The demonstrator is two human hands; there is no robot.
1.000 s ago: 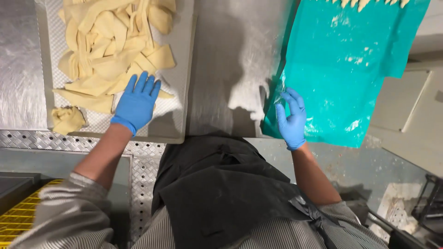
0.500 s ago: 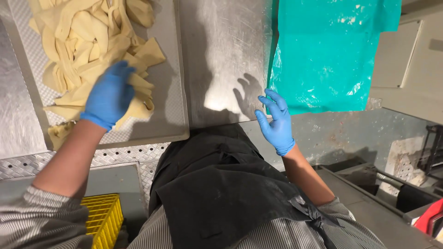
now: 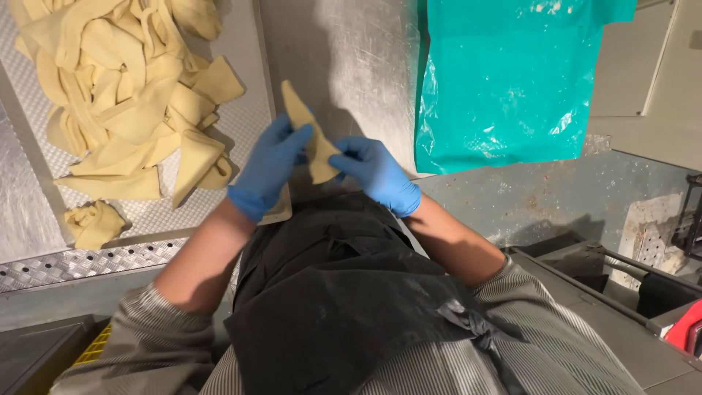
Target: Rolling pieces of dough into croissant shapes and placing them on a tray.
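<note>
A dough strip (image 3: 311, 135) is gripped at frame centre by closed fingers of left hand (image 3: 267, 168) and right hand (image 3: 376, 174); shaping is judged underway, steady pinching being required next.

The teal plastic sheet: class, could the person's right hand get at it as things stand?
Probably yes, once freed: the right hand shares a dough piece with the left hand, and only bare steel table separates it from the teal plastic sheet.
</note>
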